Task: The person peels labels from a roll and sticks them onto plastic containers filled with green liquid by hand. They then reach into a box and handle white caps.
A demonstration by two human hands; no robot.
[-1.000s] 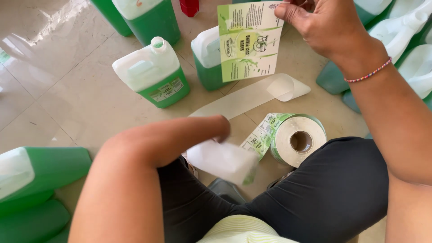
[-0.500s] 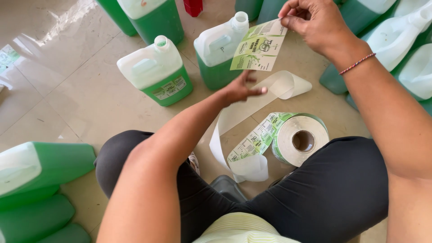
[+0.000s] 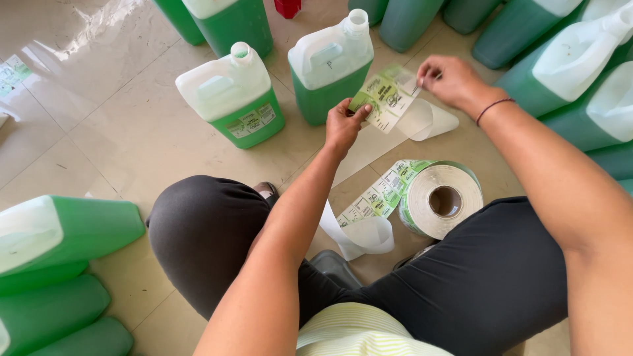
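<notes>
A green and white label sticker is stretched between both hands. My left hand pinches its lower left corner. My right hand pinches its upper right corner. The label hangs just in front of an upright jug of green liquid with a white top and no label on the side I see. A roll of labels lies on the floor by my right knee, with a strip of printed labels and curled white backing paper trailing from it.
A second jug, bearing a label, stands to the left. More green jugs crowd the right and far edges, and several lie stacked on their sides at the left. A red cap sits far back. Tiled floor lies between.
My left hand rose from my lap, reached across, and took the label's lower corner. My right hand carried the label lower and toward the unlabelled jug.
</notes>
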